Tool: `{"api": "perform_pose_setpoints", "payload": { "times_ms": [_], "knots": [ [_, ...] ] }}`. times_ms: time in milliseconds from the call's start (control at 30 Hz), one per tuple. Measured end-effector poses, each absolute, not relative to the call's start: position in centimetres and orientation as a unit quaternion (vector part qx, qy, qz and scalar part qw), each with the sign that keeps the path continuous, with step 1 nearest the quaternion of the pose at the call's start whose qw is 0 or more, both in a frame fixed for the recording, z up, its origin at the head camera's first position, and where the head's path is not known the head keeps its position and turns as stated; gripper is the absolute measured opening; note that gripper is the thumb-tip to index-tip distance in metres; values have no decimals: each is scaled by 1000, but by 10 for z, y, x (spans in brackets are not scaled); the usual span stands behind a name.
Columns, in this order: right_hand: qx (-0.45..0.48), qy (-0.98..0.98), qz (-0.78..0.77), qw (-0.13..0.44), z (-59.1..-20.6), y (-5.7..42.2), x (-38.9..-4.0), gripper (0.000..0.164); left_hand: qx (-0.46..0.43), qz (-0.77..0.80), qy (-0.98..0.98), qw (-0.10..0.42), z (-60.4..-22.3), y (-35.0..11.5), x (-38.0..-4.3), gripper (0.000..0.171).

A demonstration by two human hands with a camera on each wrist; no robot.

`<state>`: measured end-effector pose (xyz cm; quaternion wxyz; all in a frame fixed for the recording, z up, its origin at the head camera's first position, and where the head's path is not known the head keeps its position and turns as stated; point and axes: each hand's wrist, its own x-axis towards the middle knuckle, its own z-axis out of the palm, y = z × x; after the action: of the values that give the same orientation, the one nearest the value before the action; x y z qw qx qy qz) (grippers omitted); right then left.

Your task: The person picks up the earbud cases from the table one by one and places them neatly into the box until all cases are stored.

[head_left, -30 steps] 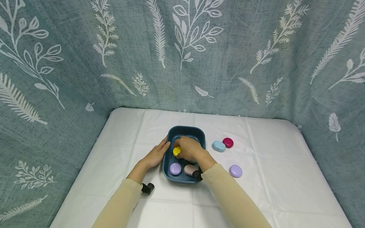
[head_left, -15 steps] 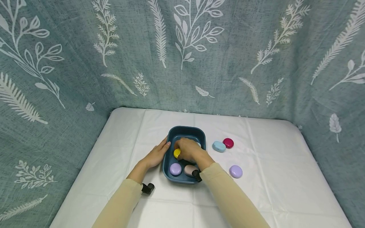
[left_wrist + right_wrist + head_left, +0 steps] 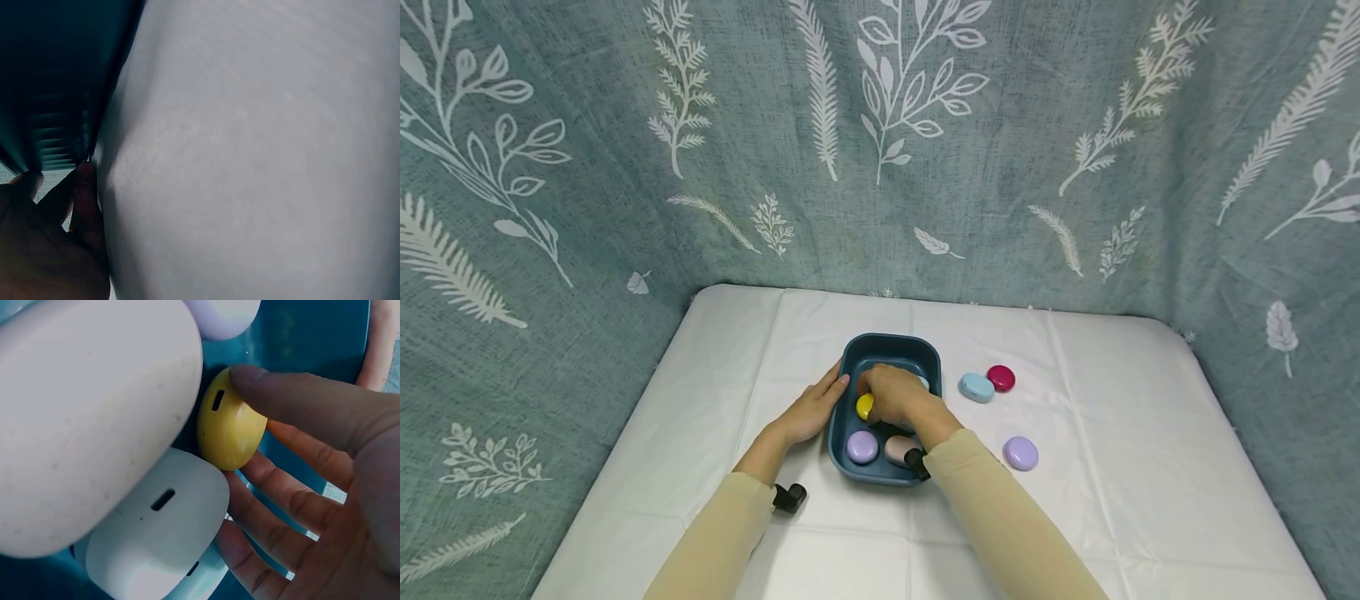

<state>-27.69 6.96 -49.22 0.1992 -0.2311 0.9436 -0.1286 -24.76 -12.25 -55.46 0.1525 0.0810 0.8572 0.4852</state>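
My right hand [image 3: 895, 397] reaches into a dark blue bin [image 3: 880, 481] and pinches a yellow earbud case [image 3: 230, 434] between thumb and fingers. The case is rounded, with a small dark port slot, and sits low in the bin. Close by in the right wrist view lie a pale grey case [image 3: 156, 519], a light blue one [image 3: 203, 575] partly beneath it, and a large-looking beige-pink one [image 3: 94, 419]. Along the bin's left wall rests my left hand [image 3: 808, 410], fingers extended; its fingertips touch the bin's side in the left wrist view. A lavender case [image 3: 862, 447] occupies the bin's near left corner.
Right of the bin on the white tabletop [image 3: 1120, 467] are a light blue case [image 3: 977, 387], a dark red case [image 3: 1001, 378] touching or nearly touching it, and another lavender case [image 3: 1021, 453]. A patterned grey-green curtain [image 3: 880, 167] stands behind the table.
The right hand has shifted slightly toward the near side with the yellow earbud case. The left hand and the cases on the table have not visibly moved.
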Motion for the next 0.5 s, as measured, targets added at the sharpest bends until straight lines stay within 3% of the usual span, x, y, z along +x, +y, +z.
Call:
{"api": "perform_pose_setpoints", "payload": {
  "times_ms": [500],
  "knots": [
    [-229, 945, -142, 187, -468, 79, -278, 45, 79, 479, 861, 153, -555, -122, -248, 61]
  ]
}}
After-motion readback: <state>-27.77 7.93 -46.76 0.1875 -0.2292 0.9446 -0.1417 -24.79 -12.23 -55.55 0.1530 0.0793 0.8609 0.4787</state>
